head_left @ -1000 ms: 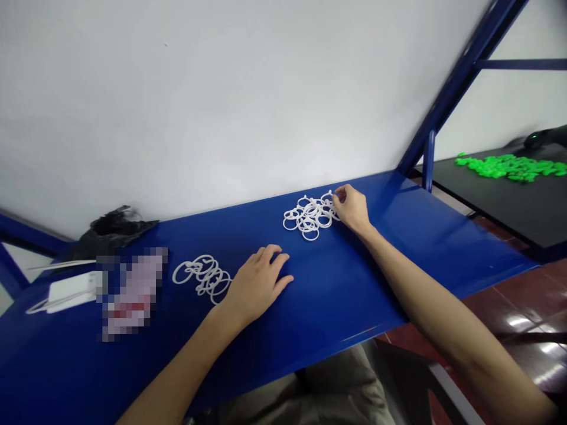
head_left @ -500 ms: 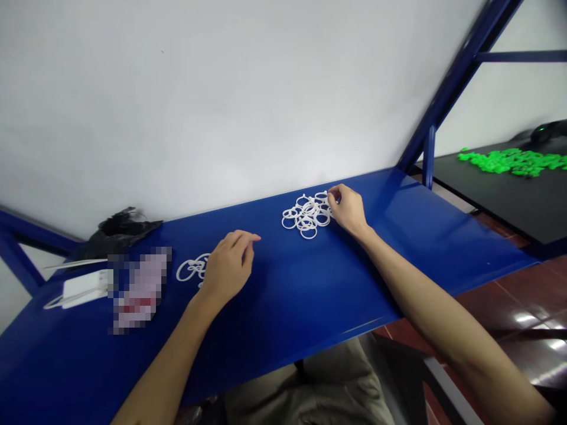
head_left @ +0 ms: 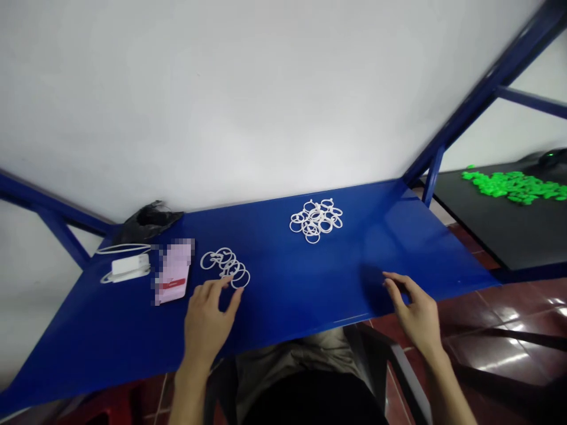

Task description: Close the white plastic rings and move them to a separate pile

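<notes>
My left hand (head_left: 209, 316) is low at the near edge of a small group of white rings (head_left: 227, 260). Its thumb and index finger are apart, with the fingertips right by the closest rings. The rings are thin hoops, several bearing little knobs, and they overlap on the blue table (head_left: 283, 295). Farther back lies a larger pile of similar white rings (head_left: 315, 219). My right hand (head_left: 415, 308) hovers over the table's front right edge, away from both groups. Its thumb and index tips come together in a loose pinch, and nothing shows in them.
At left lie a pink phone-like slab (head_left: 175, 274), partly pixelated, a white charger (head_left: 129, 267) with cable, and a black plastic bag (head_left: 153, 218). A white wall rises behind. On the right, green pieces (head_left: 516, 186) cover part of a black table (head_left: 509, 227) beyond blue frame bars.
My right hand has drawn back from the larger pile toward the front right edge. My left hand has come down and nearer, uncovering the small ring group. The camera view has shifted.
</notes>
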Tool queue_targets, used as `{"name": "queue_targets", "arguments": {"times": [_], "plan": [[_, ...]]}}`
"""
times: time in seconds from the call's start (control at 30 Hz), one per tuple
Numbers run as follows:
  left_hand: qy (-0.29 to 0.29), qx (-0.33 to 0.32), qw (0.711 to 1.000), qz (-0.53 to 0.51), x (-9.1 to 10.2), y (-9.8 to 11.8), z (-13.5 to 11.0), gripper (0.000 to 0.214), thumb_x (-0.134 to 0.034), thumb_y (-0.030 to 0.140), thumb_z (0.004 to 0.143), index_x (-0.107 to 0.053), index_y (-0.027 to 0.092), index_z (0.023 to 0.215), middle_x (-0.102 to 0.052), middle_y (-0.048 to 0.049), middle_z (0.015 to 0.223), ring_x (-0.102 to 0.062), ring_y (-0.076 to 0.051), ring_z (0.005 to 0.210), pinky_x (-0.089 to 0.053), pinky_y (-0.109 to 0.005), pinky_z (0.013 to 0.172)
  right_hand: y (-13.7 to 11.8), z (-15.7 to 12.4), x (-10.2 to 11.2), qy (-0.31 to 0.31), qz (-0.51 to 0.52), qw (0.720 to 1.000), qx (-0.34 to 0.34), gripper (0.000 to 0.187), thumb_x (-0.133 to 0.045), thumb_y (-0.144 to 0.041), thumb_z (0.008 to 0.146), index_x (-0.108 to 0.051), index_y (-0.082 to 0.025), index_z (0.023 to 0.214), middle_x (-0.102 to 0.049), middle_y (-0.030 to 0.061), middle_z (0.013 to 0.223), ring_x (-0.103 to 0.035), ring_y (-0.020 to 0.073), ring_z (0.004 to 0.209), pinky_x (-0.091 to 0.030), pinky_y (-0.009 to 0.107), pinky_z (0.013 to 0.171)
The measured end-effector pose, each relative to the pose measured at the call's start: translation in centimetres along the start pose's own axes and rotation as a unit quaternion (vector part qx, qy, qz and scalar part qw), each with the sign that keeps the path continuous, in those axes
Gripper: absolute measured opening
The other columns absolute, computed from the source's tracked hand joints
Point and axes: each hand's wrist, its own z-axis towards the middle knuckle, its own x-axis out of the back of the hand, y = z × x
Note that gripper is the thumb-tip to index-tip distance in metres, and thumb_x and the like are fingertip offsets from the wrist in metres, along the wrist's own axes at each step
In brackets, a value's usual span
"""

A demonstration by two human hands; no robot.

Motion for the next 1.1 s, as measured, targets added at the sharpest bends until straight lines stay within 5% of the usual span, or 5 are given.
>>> {"name": "queue_targets", "arguments": {"times": [0.2,0.4,0.73,0.93,1.1], "plan": [[-0.018,0.020,0.995,0.099,-3.5,2.7,-0.5,0.021,-0.053,0.032,0.096,-0.069,0.019,0.098,-0.066,-0.0084,0.095,-0.057,-0.027,0.086,-0.042,-0.037,0.071,-5.3,3.2,-4.8,-0.139,0.064,0.985,0.075,0.024,-0.053,-0.038,0.097,-0.068,-0.023,0.108,-0.072,0.0061,0.103,-0.069,0.0216,0.091,-0.053,0.034,0.083],[0.027,-0.114,0.993,-0.028,-4.3,6.1,-0.9,0.011,-0.059,0.024,0.094,-0.069,0.019,0.095,-0.069,-0.0058,0.091,-0.059,-0.021,0.084,-0.042,-0.035,0.075,-9.8,4.8,-9.1,-0.318,0.141,0.927,0.143,0.024,-0.054,-0.035,0.098,-0.067,-0.021,0.112,-0.071,0.0054,0.101,-0.068,0.0180,0.090,-0.053,0.032,0.084],[-0.036,-0.288,0.948,-0.131,-5.4,9.4,4.2,0.013,-0.053,0.017,0.096,-0.067,0.019,0.095,-0.068,-0.0054,0.090,-0.059,-0.019,0.083,-0.049,-0.034,0.076,-10.2,7.5,-11.6,-0.354,0.195,0.912,0.069,0.024,-0.059,-0.037,0.094,-0.069,-0.019,0.106,-0.070,-0.0012,0.076,-0.062,0.0108,0.063,-0.049,0.023,0.064],[-0.046,-0.262,0.936,-0.233,-6.1,8.2,7.2,0.010,-0.054,0.021,0.096,-0.064,0.018,0.095,-0.064,-0.0050,0.092,-0.060,-0.017,0.087,-0.052,-0.034,0.083,-9.9,9.3,-12.8,-0.375,0.256,0.889,0.065,0.035,-0.057,-0.033,0.094,-0.058,-0.019,0.127,-0.068,-0.0021,0.079,-0.063,0.0109,0.065,-0.052,0.025,0.069],[0.001,-0.022,0.909,-0.417,-7.0,8.0,7.7,0.030,-0.058,0.030,0.094,-0.057,0.019,0.121,-0.058,-0.0086,0.115,-0.063,-0.011,0.081,-0.056,-0.029,0.075,-10.3,8.8,-13.9,-0.311,0.232,0.914,0.121,0.019,-0.061,-0.035,0.094,-0.062,-0.019,0.103,-0.071,-0.0005,0.079,-0.065,0.0119,0.068,-0.051,0.025,0.067]]}}
